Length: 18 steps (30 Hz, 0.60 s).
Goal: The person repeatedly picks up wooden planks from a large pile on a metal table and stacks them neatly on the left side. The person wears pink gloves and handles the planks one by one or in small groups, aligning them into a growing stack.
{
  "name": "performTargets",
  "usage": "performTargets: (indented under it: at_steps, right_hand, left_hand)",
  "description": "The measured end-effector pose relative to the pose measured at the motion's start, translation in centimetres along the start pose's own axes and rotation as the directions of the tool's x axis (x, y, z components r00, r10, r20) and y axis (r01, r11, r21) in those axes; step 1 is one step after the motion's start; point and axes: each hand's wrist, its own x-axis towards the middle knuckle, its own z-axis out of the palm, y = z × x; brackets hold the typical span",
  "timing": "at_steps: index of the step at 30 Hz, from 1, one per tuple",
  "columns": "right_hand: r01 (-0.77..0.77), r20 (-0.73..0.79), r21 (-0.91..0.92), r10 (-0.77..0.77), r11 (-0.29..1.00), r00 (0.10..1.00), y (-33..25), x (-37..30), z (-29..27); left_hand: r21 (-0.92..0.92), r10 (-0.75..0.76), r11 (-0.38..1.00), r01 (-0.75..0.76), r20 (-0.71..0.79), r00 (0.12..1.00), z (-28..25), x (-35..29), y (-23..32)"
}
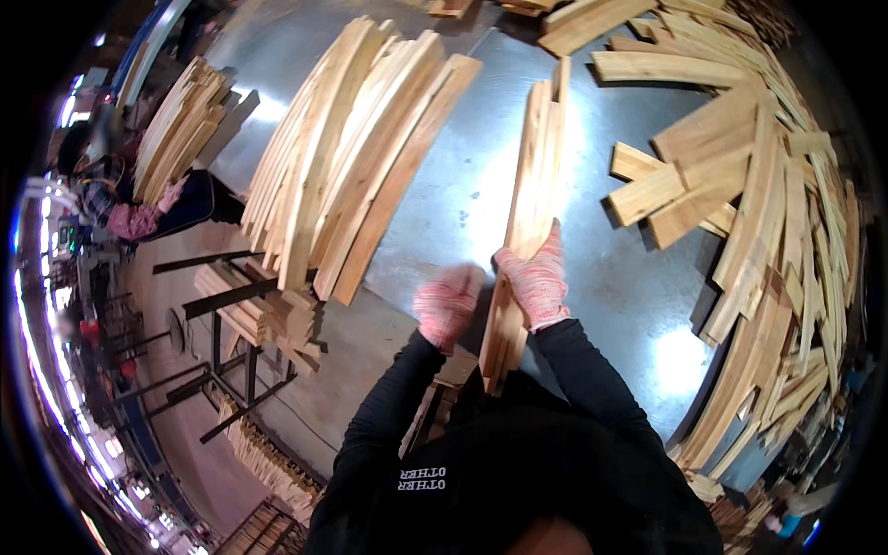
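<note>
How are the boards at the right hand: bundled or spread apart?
Bundled: the boards lie lengthwise, close together in one narrow stack, with the right hand on them.

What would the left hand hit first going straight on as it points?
Probably the planks gripped by the right hand, ahead and to the right. The left hand is blurred and its height unclear, so it might pass over them.
</note>
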Motion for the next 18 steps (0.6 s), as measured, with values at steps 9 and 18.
performTargets:
  at_steps: [9,18]
  right_hand:
    - [-0.012,0.054,0.009,0.011,1.0,0.998,-0.6,-0.1,2.8]
    - [0.161,0.065,0.301,-0.189,0.94,0.98,-2.9,0.0,16.6]
  left_hand:
    - [0.247,-0.524,0.789,0.562,-0.206,0.826,-15.3,8.8,-14.6]
    - [0.397,-0.577,0.758,0.518,0.038,0.816,-17.1,13.1,-20.6]
